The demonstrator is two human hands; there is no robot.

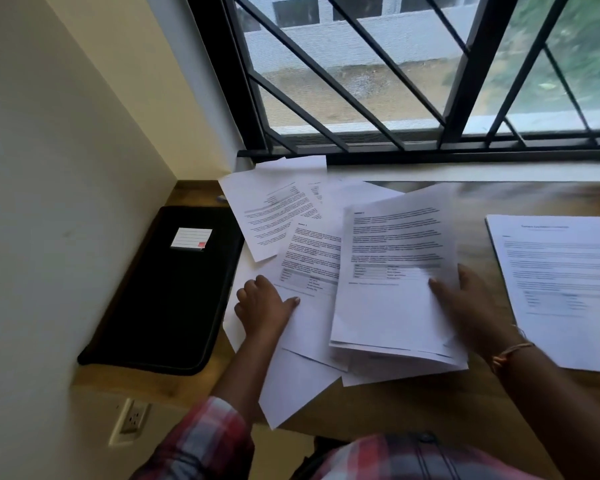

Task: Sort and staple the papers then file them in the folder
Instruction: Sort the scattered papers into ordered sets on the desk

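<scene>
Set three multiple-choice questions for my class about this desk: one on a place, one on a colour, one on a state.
1. The folder lies: A left of the loose papers; B right of them; C on top of them.
2. The folder is: A red; B black; C green.
3. The right hand: A hangs empty; B points at the folder; C holds a bundle of sheets.
Answers: 1 A, it lies at their left edge; 2 B, its cover is black; 3 C, its thumb lies over the bundle.
</scene>
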